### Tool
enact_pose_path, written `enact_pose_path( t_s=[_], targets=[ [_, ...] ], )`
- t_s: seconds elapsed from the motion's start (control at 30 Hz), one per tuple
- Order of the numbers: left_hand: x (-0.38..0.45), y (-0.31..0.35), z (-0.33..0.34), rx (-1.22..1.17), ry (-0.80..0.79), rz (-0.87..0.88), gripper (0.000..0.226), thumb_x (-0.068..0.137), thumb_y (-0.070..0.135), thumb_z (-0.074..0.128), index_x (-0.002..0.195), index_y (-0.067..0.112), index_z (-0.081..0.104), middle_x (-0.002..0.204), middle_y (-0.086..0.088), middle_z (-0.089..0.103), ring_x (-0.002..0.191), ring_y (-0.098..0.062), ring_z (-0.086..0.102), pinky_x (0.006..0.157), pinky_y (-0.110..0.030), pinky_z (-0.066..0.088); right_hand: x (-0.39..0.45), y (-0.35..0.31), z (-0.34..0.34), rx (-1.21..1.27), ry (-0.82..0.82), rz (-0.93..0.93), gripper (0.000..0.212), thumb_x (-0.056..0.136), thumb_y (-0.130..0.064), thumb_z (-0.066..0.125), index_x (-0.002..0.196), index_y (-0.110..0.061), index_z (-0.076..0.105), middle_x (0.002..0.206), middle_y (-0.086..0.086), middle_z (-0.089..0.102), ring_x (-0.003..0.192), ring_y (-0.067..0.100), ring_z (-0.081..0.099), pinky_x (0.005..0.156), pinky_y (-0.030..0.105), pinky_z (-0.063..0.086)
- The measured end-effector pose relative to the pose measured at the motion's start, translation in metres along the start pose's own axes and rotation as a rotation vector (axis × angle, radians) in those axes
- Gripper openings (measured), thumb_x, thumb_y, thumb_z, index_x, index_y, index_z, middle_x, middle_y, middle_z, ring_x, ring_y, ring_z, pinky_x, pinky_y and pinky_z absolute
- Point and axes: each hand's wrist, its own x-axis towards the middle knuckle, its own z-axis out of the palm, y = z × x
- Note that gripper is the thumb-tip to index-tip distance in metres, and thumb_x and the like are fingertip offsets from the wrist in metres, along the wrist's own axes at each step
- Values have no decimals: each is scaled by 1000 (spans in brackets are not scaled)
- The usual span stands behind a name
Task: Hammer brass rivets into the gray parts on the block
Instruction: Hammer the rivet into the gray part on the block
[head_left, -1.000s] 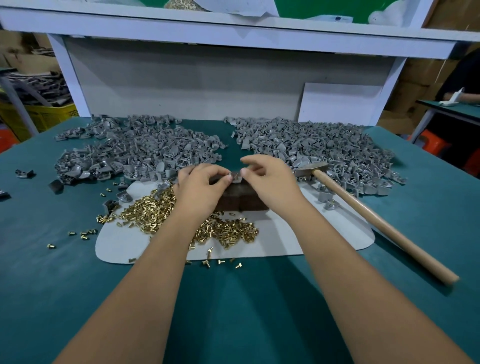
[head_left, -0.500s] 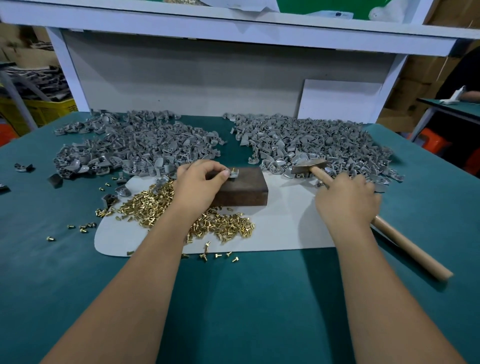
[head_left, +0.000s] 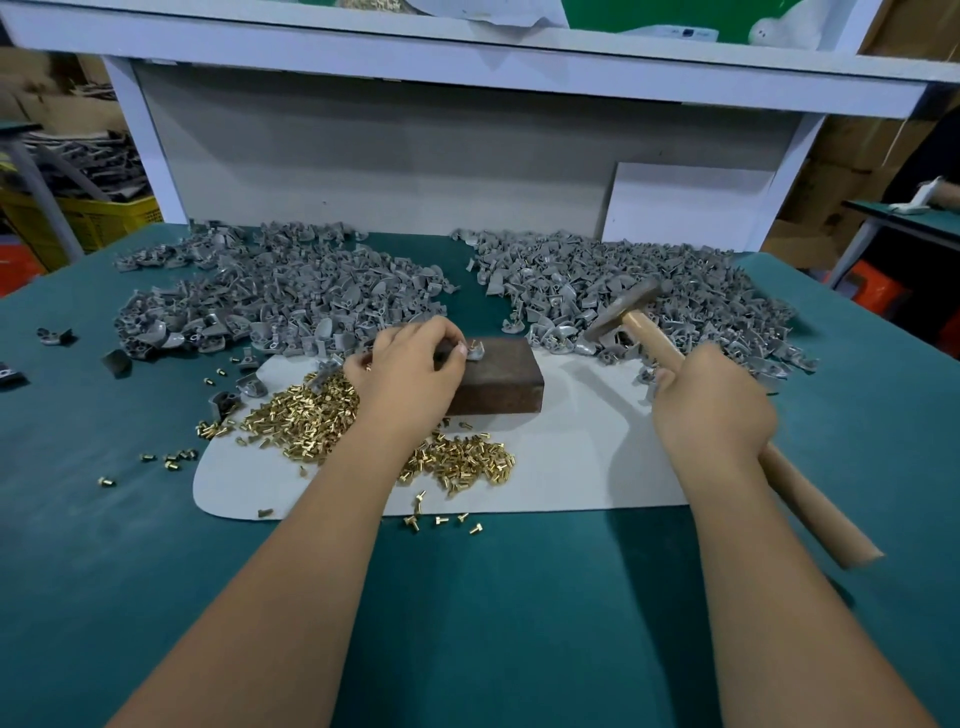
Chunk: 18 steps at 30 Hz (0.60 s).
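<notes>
- A small gray part (head_left: 475, 354) with a brass rivet standing in it is pinched by the left hand (head_left: 410, 374) on the block's (head_left: 496, 382) top, near its left end.
- The hammer (head_left: 670, 358) is gripped at its wooden handle by the right hand (head_left: 711, 405) — head raised above the right gray pile (head_left: 623, 291).
- Loose rivets (head_left: 311, 415) are heaped on the white mat (head_left: 587, 457) on the green counter (head_left: 467, 597).
</notes>
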Motion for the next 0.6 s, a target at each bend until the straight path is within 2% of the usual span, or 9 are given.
enact_pose_path(
  t_s=[0.1, 0.17, 0.23, 0.33, 0.43, 0.53, 0.6],
  targets=[
    [7, 6, 6, -8, 11, -57, 6, 97, 41, 51, 94, 42, 56, 105, 22, 52, 123, -14, 38, 107, -52, 20, -3, -6, -3, 104, 73, -78, 22, 95, -28, 54, 97, -8, 47, 77, 12, 58, 72, 35, 55, 56, 33, 33],
    [11, 8, 7, -38, 25, -78, 5, 96, 41, 54, 94, 43, 58, 104, 21, 53, 122, -16, 41, 105, -50, 22, -5, -10, -6, 173, 85, -128, 21, 94, -30, 56, 94, -12, 48, 68, 4, 51, 67, 31, 48, 57, 32, 34],
    [12, 8, 7, -110, 43, -84, 5, 95, 40, 58, 90, 43, 60, 101, 20, 55, 119, -18, 47, 105, -47, 29, -7, -14, -9, 226, 38, -165, 17, 92, -33, 59, 93, -17, 52, 63, -2, 44, 66, 28, 45, 59, 31, 34],
    [9, 5, 5, -209, 56, -89, 4, 93, 38, 62, 90, 40, 65, 109, 14, 64, 114, -20, 55, 102, -52, 41, -15, -26, -12, 247, -23, -239, 13, 89, -36, 60, 97, -25, 58, 68, -5, 51, 68, 25, 47, 59, 30, 32],
    [8, 1, 2, -276, 67, -102, 6, 92, 33, 65, 90, 33, 70, 111, 13, 64, 110, -19, 57, 100, -49, 45, -24, -37, -12, 320, -29, -293, 12, 89, -35, 61, 99, -31, 57, 69, -11, 52, 66, 20, 47, 55, 29, 30],
    [6, -2, -1, -300, 75, -108, 6, 92, 31, 66, 91, 31, 73, 111, 13, 64, 104, -15, 57, 95, -42, 50, -29, -42, -12, 506, -172, -259, 23, 82, -33, 70, 95, -32, 50, 70, -14, 52, 62, 13, 51, 49, 27, 30],
    [6, -3, -1, -299, 76, -106, 6, 91, 31, 67, 90, 32, 72, 114, 12, 65, 104, -15, 57, 94, -41, 51, -28, -43, -14, 590, -245, -248, 29, 78, -29, 74, 94, -28, 51, 73, -11, 54, 61, 15, 53, 50, 28, 32]
  ],
)
